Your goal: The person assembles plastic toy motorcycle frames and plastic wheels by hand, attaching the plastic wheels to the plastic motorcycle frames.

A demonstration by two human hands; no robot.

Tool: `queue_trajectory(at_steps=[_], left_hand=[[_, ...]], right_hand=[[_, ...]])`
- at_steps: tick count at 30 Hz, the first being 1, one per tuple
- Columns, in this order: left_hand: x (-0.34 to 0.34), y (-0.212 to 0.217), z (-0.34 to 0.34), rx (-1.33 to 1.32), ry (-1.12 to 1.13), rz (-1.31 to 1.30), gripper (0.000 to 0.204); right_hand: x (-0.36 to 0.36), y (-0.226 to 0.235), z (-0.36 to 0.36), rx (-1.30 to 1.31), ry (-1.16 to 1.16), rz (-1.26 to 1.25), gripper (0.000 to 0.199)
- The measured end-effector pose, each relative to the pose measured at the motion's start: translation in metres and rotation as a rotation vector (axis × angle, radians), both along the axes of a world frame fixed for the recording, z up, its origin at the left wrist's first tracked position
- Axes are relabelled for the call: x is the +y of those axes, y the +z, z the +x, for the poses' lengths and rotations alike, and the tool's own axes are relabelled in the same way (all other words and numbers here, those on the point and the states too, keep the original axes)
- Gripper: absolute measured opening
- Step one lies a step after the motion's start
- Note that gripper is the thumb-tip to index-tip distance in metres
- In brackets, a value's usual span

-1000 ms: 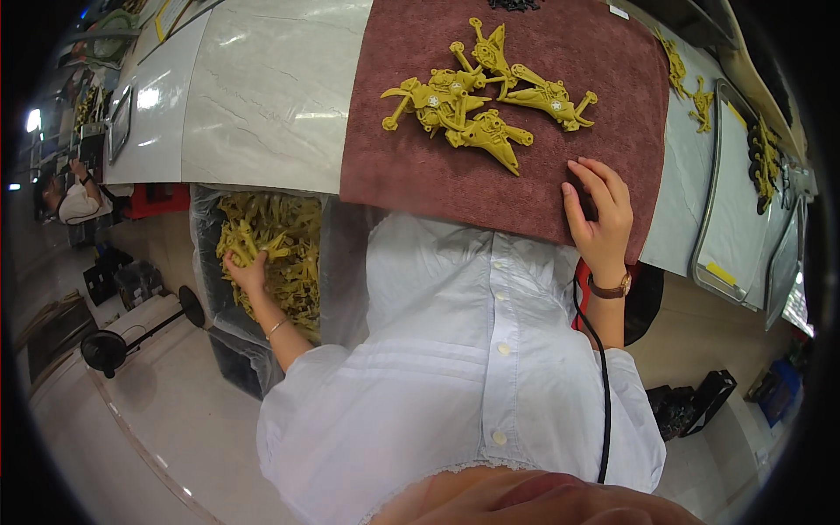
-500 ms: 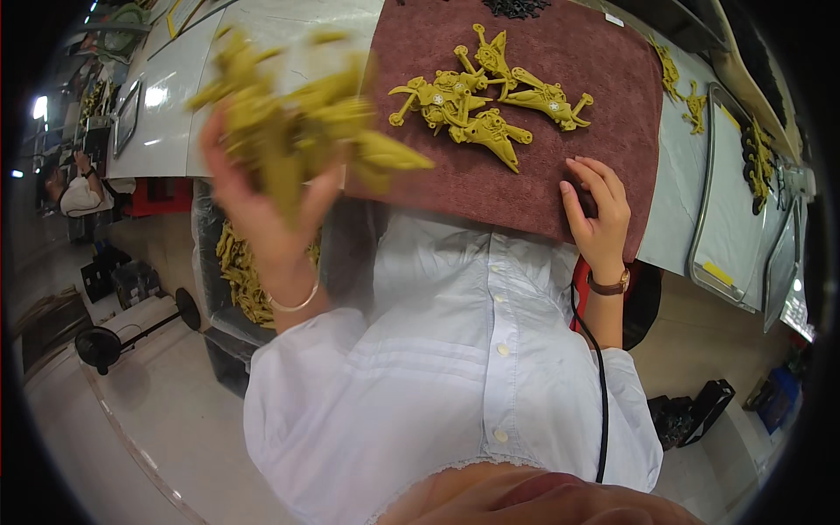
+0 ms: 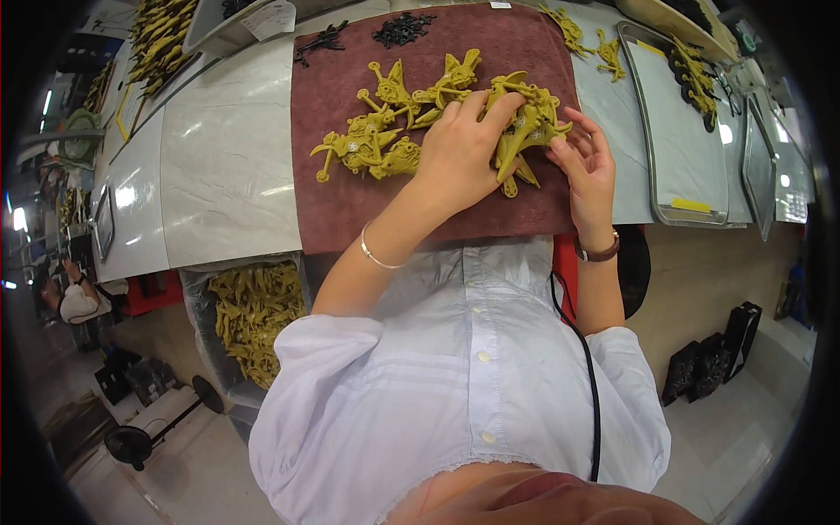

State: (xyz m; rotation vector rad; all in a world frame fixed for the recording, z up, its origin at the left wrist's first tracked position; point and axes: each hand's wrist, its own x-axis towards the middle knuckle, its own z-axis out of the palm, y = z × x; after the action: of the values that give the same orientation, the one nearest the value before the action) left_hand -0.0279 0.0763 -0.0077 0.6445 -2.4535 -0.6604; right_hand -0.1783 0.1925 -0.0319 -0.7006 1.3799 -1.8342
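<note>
A dark red cloth mat (image 3: 350,79) lies on the table in front of me. My left hand (image 3: 468,149) reaches over it with fingers bent down around a cluster of olive-yellow plastic parts (image 3: 528,127). Its fingertips are partly hidden among them. My right hand (image 3: 591,166) is at the right edge of that cluster, fingers curved and apart, thumb and fingertips close beside the parts; whether they touch is unclear. Left of my left hand, several similar yellow plastic parts (image 3: 363,144) with thin arms and pointed ends lie on the mat.
Small black pieces (image 3: 402,29) are heaped at the mat's far side. Metal-framed trays (image 3: 691,166) rest on the right. A lined bin of yellow parts (image 3: 258,315) stands below the table edge at left. Grey bins (image 3: 232,35) line the back left.
My left hand has carried the cluster of yellow plastic parts from the left over to the mat's right side. My right hand is now close beside that cluster. The view has shifted too.
</note>
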Motion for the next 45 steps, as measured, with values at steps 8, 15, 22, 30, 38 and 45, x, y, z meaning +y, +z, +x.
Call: queue_trajectory(at_steps=[8,15,22,30,38,45], left_hand=[[-0.004,-0.001,0.017,0.007,0.025,-0.14,0.072],[-0.001,-0.004,0.025,0.193,-0.022,0.028,0.048],[0.005,0.018,0.039,0.431,-0.352,0.645,0.052],[-0.003,0.025,0.061,0.185,-0.447,1.336,0.049],[0.003,0.006,0.07,0.737,-0.121,1.398,0.043],[0.013,0.001,0.065,0.716,-0.056,1.057,0.02]], right_hand=[[-0.001,-0.009,-0.012,0.211,0.015,0.128,0.037],[0.002,0.017,0.007,0.987,-0.279,0.244,0.032],[0.009,0.031,0.029,0.913,-0.03,-0.124,0.029],[0.005,0.052,0.008,0.324,0.588,-0.054,0.032],[0.01,0.036,0.036,0.853,0.204,-0.317,0.033],[0.012,0.035,0.057,1.149,0.186,-0.359,0.034]])
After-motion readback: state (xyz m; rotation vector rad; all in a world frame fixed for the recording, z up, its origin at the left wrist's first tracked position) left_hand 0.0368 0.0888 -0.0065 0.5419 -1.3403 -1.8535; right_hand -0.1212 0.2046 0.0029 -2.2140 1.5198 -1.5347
